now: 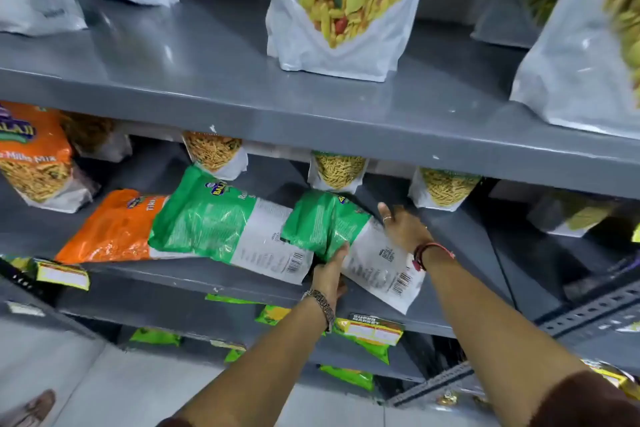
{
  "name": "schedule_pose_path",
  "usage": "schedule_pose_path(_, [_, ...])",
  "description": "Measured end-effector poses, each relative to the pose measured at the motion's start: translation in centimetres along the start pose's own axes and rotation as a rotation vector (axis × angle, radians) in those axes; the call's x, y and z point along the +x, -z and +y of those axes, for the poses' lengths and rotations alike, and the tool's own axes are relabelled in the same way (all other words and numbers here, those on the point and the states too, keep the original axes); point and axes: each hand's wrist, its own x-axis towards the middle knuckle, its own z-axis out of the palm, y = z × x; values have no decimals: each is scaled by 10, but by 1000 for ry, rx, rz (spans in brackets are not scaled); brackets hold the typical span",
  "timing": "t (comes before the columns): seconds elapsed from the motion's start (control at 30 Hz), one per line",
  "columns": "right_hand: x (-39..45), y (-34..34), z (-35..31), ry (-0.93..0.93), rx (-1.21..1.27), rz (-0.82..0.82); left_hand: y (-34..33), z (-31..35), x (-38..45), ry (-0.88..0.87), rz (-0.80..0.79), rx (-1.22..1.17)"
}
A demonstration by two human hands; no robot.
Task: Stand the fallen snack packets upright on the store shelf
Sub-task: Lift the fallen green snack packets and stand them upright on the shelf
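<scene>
1. Both forearms reach in from the bottom edge, and the left hand (329,274) sits at the front edge of the middle shelf (194,276), fingers curled around the lower side of the rightmost green snack packet (332,229).
2. Over on the far side, the right hand (403,227) lies against that same packet, fingers spread and flat rather than pinching.
3. That packet lies fallen, its white barcode end poking past the shelf's front edge.
4. Two more lie flat toward the left: a second green packet (214,222) overlapping an orange packet (110,229).
5. Step in hand, by the look of it: righting the first packet.
6. Next up, probably, tip it vertical and seat its base back from the edge, near the upright sev pouches (337,170) behind.
</scene>
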Motion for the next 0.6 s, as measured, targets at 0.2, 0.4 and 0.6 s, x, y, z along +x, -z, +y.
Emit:
schedule_pose_path(0.2, [26, 3, -6, -157, 196, -169, -5, 1, 20, -17, 60, 20])
schedule_pose_path(0.4, [13, 8, 22, -304, 582, -158, -9, -1, 27, -13, -2, -41])
schedule_pose_path(0.6, [-16, 12, 65, -438, 721, -164, -10, 1, 5, -76, -16, -1])
